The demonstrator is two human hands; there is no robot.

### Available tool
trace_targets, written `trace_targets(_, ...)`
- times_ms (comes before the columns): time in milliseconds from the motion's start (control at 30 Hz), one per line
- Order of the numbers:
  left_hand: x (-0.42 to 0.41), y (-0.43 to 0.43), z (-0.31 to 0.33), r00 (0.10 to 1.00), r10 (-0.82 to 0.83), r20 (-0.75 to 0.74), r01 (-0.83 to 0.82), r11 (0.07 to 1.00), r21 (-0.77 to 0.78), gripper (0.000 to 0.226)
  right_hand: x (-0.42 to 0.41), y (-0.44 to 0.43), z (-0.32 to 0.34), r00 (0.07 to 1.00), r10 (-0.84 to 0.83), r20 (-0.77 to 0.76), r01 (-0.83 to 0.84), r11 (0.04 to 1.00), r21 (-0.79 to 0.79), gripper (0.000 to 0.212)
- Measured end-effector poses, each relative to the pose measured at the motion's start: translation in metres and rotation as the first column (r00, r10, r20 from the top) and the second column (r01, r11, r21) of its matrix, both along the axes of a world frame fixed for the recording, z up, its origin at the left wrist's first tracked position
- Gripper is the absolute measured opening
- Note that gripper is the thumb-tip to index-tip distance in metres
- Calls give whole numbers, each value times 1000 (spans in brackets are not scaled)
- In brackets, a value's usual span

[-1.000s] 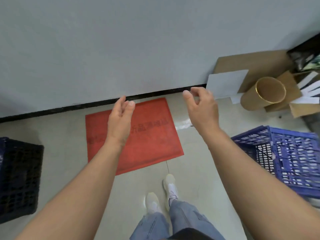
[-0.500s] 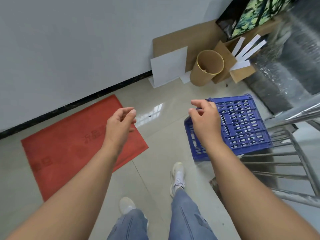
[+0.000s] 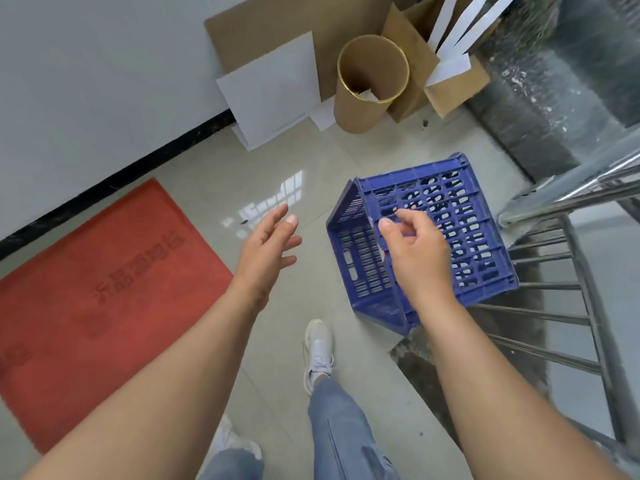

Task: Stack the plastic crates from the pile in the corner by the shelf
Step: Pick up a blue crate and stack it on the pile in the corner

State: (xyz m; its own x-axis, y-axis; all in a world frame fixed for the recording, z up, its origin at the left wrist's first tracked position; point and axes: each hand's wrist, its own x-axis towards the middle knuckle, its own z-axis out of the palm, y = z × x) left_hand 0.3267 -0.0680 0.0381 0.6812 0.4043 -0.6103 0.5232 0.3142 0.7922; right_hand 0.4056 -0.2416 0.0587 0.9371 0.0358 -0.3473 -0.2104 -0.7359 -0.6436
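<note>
Blue plastic crate (image 3: 446,233) sits on the tiled floor (image 3: 294,341), apparently upside down with its slotted base facing up, slightly tilted; its right edge is just beside the metal shelf frame (image 3: 568,271). Both hands empty and in the air. Left hand (image 3: 268,251) out over bare floor, left of the crate, fingers spread and loosely extended, palm turned inward, touching nothing. Right hand (image 3: 415,247) above the crate's left part, fingers curled partway with thumb and forefinger nearly pinched, holding nothing; whether the fingertips touch the crate surface, cannot tell. Bare forearms reach in from the bottom corners. Below, legs in blue jeans (image 3: 346,431), white sneaker (image 3: 318,351) planted just near the crate's near corner, second sneaker partly hidden at lower centre. Red mat (image 3: 104,299) with embossed characters lies flat on the floor, left, against the black skirting of the grey wall (image 3: 104,81). Back corner: cardboard tube (image 3: 367,84) with gold rim, standing tilted, scraps of paper inside; white sheets (image 3: 273,88) and brown cardboard (image 3: 412,60) leaning on the wall behind it, white strips sticking up at the top right. Dark wrapped surface (image 3: 561,98) far right, blurred.
</note>
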Motion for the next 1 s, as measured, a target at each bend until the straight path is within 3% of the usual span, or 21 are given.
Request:
trace_targets(367,31,2,-83,990,37,-133,-39,999,-19,43,38,-3,-89,978,-43,-203,-4,974,-225,51)
trace_targets(567,43,1,-120,986,21,-164,-29,999,-44,41,44,-6,-118,956,-81,-280,-57,890,-452,65)
trace_targets(700,47,3,-148,985,9,-175,-18,999,-47,42,38,-4,-143,933,-80,-352,-109,868,-484,69)
trace_targets(800,46,7,-175,983,1,-184,-9,999,-43,41,30,-1,-163,947,-75,-312,-86,876,-474,67)
trace_targets(1000,37,7,-230,976,-22,-215,12,999,-44,42,19,4,-190,990,-111,-82,53,857,-513,63)
